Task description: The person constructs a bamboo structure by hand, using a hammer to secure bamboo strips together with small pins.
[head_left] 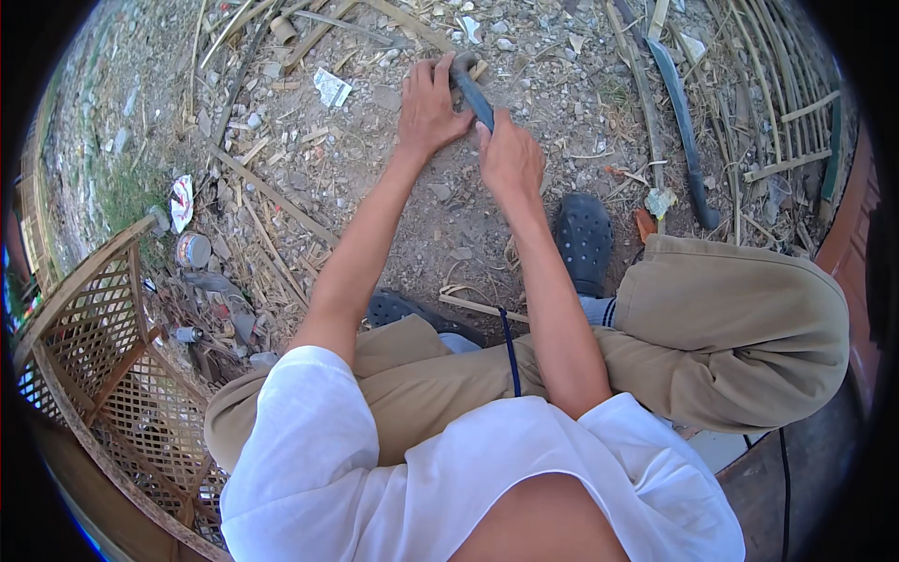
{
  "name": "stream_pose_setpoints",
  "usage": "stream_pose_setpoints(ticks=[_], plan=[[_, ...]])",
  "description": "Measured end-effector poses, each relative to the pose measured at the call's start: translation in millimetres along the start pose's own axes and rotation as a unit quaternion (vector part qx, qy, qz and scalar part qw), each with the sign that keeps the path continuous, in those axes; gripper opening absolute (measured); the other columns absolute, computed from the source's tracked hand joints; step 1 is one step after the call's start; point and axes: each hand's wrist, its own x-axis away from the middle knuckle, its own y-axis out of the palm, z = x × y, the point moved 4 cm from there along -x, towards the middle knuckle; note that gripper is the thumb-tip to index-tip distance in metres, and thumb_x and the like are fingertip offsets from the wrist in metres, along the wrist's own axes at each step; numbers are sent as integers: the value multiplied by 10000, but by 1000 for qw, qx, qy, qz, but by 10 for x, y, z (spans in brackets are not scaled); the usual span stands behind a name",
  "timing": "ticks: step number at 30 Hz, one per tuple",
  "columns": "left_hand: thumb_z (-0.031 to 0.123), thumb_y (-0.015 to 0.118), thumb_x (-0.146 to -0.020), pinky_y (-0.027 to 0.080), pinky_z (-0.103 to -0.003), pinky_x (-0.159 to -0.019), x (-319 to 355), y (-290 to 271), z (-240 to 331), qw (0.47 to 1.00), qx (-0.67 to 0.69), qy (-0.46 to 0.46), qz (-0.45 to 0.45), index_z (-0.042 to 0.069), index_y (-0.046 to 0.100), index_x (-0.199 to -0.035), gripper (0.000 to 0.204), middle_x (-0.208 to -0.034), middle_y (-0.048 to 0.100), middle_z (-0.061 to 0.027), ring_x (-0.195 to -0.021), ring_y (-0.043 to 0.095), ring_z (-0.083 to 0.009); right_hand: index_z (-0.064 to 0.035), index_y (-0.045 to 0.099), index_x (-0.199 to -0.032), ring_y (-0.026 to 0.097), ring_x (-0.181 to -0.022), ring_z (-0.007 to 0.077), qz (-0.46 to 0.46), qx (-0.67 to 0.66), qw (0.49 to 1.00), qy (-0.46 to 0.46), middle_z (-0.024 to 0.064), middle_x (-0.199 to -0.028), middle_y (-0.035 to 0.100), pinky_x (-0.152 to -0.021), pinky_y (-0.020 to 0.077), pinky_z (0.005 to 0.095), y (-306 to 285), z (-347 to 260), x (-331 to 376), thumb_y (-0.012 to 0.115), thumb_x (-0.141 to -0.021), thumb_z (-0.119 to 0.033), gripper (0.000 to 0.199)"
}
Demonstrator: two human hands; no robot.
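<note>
In my right hand (512,157) is the dark handle of a hammer (478,96), fingers wrapped round it and thumb lying along it. The hammer's head is low over the ground at the top middle. My left hand (430,110) is right beside that head, its fingers bent and close together and its thumb reaching toward the handle. What those fingers press or hold is hidden. A pale bamboo strip (409,21) runs from the top edge to the fingertips and hammer head.
A long knife with a dark handle (693,169) lies at the right, near slatted bamboo work (782,84). A woven lattice piece (140,412) stands at the lower left, with a tin can (194,250) behind it. Stones, bamboo scraps and litter cover the ground.
</note>
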Motion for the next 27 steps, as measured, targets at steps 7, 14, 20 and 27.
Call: stream_pose_setpoints(ticks=[7, 14, 20, 27], plan=[[448, 902, -716, 416, -503, -1049, 5, -3, 90, 999, 5, 36, -5, 91, 431, -1561, 1031, -1370, 530, -187, -1293, 512, -382, -30, 634, -1166, 718, -925, 516, 15, 48, 999, 1, 275, -912, 741, -804, 547, 618, -203, 159, -139, 624, -1039, -315, 312], [458, 927, -681, 397, -508, -1096, -19, -21, 37, 998, 27, 31, -36, 127, 388, -1603, 1119, -1406, 506, -195, -1323, 494, -398, -11, 624, -1153, 739, -922, 486, 23, 40, 999, 14, 274, -926, 750, -810, 561, 594, -108, 39, -55, 645, -1027, -275, 293], [366, 925, -659, 401, -515, -1113, 0, -43, 25, 997, 67, 29, -37, 128, 341, -1641, 1167, -1426, 481, -210, -1329, 486, -414, -11, 600, -1168, 738, -945, 484, 42, 20, 999, 26, 269, -942, 746, -825, 558, 589, -43, -64, 44, 653, -1023, -226, 265], [318, 900, -664, 417, -512, -1117, -14, -33, 47, 997, 53, 36, -31, 107, 361, -1639, 1134, -1408, 495, -210, -1317, 490, -413, -16, 595, -1186, 724, -931, 508, 30, -12, 999, 26, 281, -931, 739, -817, 548, 604, 43, -4, 33, 648, -1022, -230, 274]])
